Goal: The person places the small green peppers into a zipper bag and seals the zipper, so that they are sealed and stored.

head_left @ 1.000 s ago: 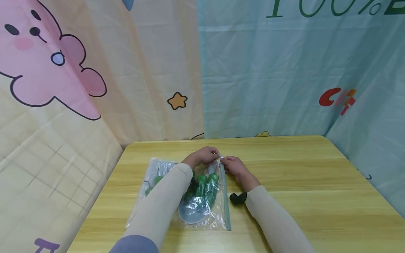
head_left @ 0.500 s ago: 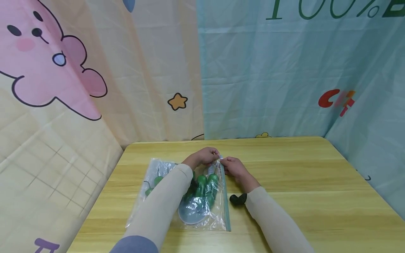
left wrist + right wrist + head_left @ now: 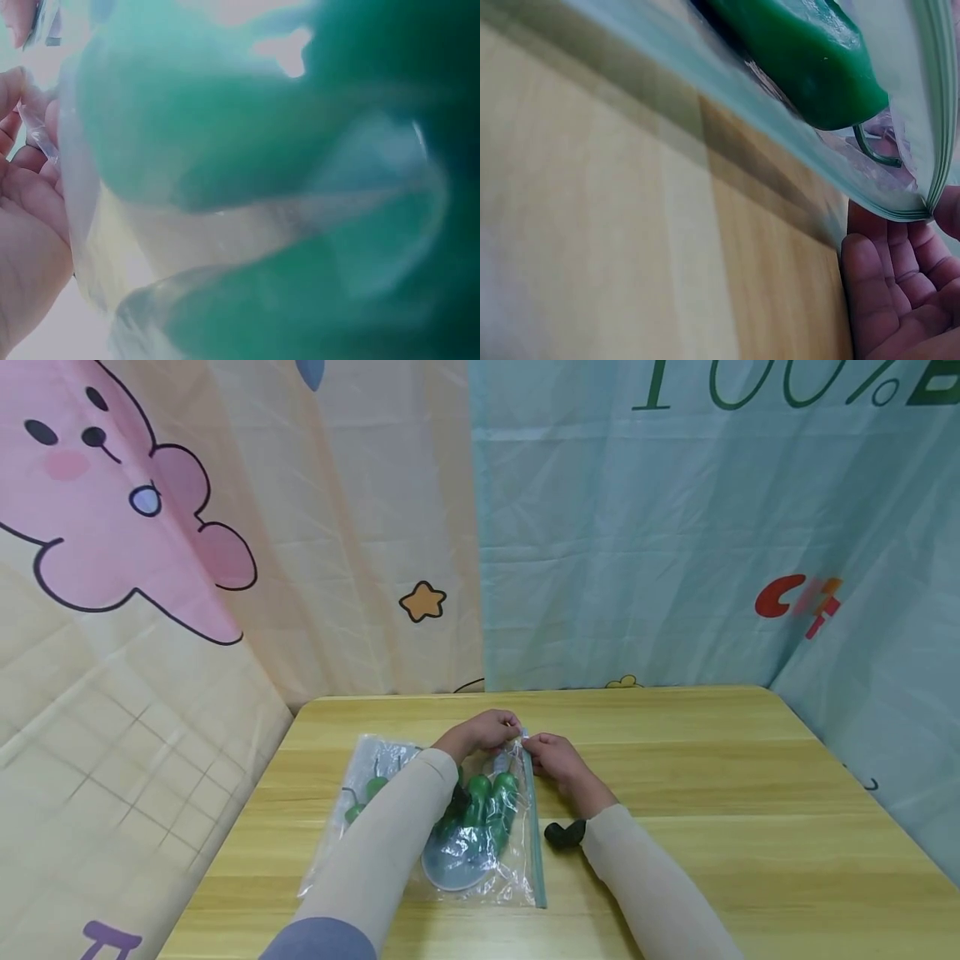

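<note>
A clear plastic zip bag (image 3: 516, 881) lies on the table, with its green zip strip (image 3: 537, 852) along the right side. Inside it are several green peppers (image 3: 502, 806); one pepper (image 3: 810, 67) shows its curved stem in the right wrist view. A round translucent dish (image 3: 453, 870) also shows through the film. At the bag's far right corner my left hand (image 3: 486, 729) pinches the film beside the zip. My right hand (image 3: 553, 753) pinches the zip's end from the other side. The left sleeve hides part of the bag. Blurred green shapes fill most of the left wrist view.
The wooden table (image 3: 712, 827) extends to the right of the bag. Behind it hangs a printed cloth (image 3: 637, 543), which also closes in both sides. A dark wrist-worn device (image 3: 564, 833) sits at the right cuff.
</note>
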`<state>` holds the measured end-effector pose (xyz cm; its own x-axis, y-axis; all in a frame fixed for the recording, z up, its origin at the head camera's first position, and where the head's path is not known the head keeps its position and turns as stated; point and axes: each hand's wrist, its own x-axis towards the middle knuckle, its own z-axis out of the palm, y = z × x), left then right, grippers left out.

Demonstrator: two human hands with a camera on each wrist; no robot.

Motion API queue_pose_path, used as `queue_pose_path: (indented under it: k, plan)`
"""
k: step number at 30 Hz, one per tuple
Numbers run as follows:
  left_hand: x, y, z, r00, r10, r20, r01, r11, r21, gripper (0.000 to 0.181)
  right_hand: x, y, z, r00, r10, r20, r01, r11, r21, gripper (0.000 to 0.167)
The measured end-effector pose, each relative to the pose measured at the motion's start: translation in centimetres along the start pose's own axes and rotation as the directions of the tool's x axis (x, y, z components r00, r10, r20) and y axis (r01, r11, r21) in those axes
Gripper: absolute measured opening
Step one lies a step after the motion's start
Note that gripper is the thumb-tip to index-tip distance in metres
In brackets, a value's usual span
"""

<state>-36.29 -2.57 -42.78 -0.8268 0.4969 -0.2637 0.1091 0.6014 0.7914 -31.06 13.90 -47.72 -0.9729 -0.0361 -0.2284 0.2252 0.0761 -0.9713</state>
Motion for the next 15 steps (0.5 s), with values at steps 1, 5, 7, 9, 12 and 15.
queue_pose_path:
  k: [1, 5, 7, 9, 12, 15]
  plan:
    - [0.02, -0.03, 0.01, 1.0, 0.001, -0.001, -0.001, 1.0, -0.004, 0.017, 0.0, 0.05, -0.03, 1.0, -0.001, 0.0, 0.001, 1.0, -0.001, 0.02]
    - [0.09, -0.09, 0.04, 1.0, 0.002, 0.0, -0.002, 1.0, -0.008, 0.016, -0.06, 0.13, -0.13, 1.0, 0.0, 0.009, 0.0, 1.0, -0.003, 0.021]
    - [0.09, -0.1, 0.09, 1.0, 0.001, -0.003, -0.001, 1.0, -0.011, 0.016, -0.1, 0.15, -0.14, 1.0, -0.003, 0.01, 0.003, 1.0, -0.006, 0.021]
    - [0.1, -0.1, 0.11, 1.0, 0.001, -0.005, -0.001, 1.0, -0.013, 0.016, -0.13, 0.17, -0.13, 1.0, -0.008, 0.016, 0.008, 1.0, -0.002, 0.021]
    - [0.08, -0.09, 0.12, 1.0, 0.0, -0.009, 0.0, 1.0, -0.017, 0.016, -0.21, 0.2, -0.13, 1.0, -0.017, 0.022, 0.017, 1.0, -0.002, 0.021]
    - [0.02, -0.05, 0.08, 1.0, -0.001, -0.014, 0.001, 1.0, -0.014, 0.015, -0.29, 0.24, -0.13, 1.0, -0.02, 0.023, 0.02, 1.0, 0.001, 0.022]
